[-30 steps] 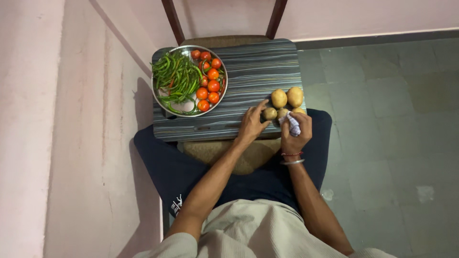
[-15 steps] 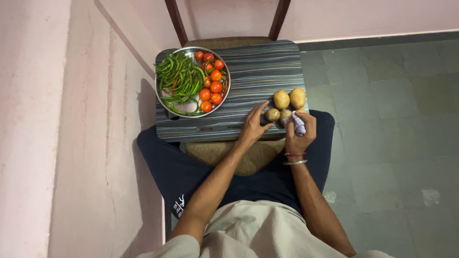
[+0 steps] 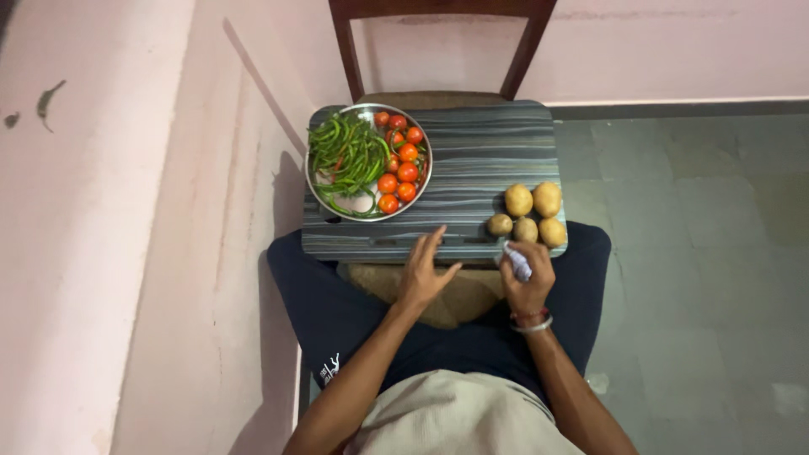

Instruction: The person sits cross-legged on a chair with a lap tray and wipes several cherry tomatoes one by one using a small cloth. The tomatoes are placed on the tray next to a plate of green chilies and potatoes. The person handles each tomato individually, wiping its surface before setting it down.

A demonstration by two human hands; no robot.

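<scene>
Hands have drawn back from the potatoes (image 3: 527, 215): the left hand (image 3: 424, 274) now hovers with fingers spread over the near edge of the striped surface (image 3: 489, 156), while the right hand (image 3: 527, 278) keeps its grip pinched on a small cloth (image 3: 518, 261), long axis tilted up-left. Steel bowl (image 3: 368, 160) of chillies and tomatoes sits left; wooden chair (image 3: 438, 50), pink wall, grey floor.

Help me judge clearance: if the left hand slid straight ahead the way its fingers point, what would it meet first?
Probably bare board. The left hand points up and slightly right, between the steel plate and the potatoes; depth is unclear.
</scene>
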